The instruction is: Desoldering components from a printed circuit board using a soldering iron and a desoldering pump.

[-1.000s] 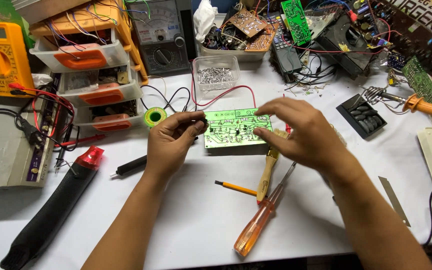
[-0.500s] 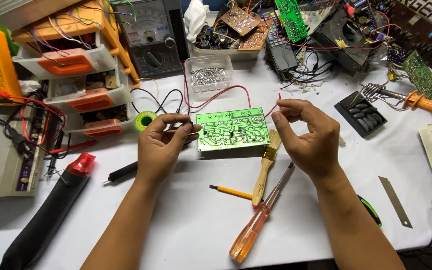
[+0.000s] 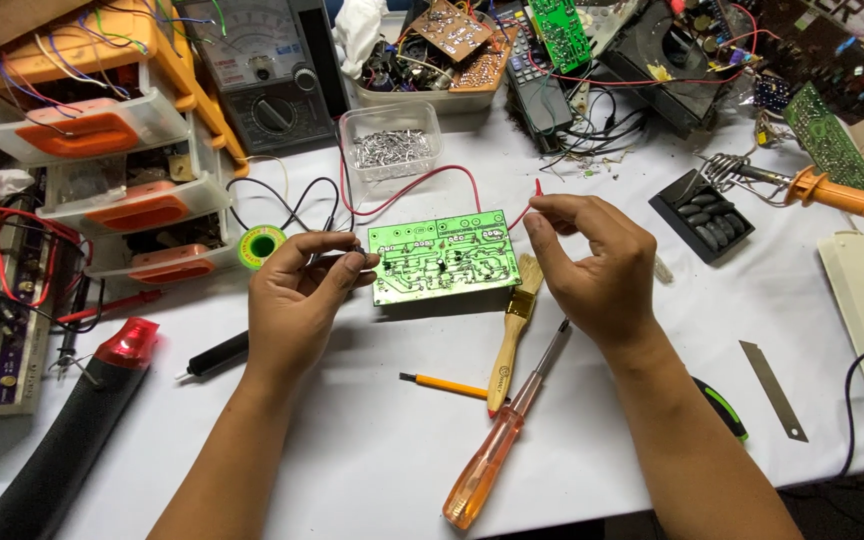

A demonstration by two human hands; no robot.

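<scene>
Surface: white table (image 3: pixel 652 400) | centre: green circuit board (image 3: pixel 442 255) | 6 o'clock: brush (image 3: pixel 512 340), orange screwdriver (image 3: pixel 502 440), pencil (image 3: pixel 442 385) | 12 o'clock: clear tub (image 3: pixel 390 140) | 3 o'clock: blade (image 3: pixel 772 390)

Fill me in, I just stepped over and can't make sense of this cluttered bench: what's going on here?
A person sits at a white worktable with a green circuit board lying solder side up between both hands. The left hand pinches a black probe at the board's left edge; the right hand pinches a red probe with its red wire near the right edge. A brush, an orange-handled screwdriver and a pencil lie just in front, untouched.
</scene>
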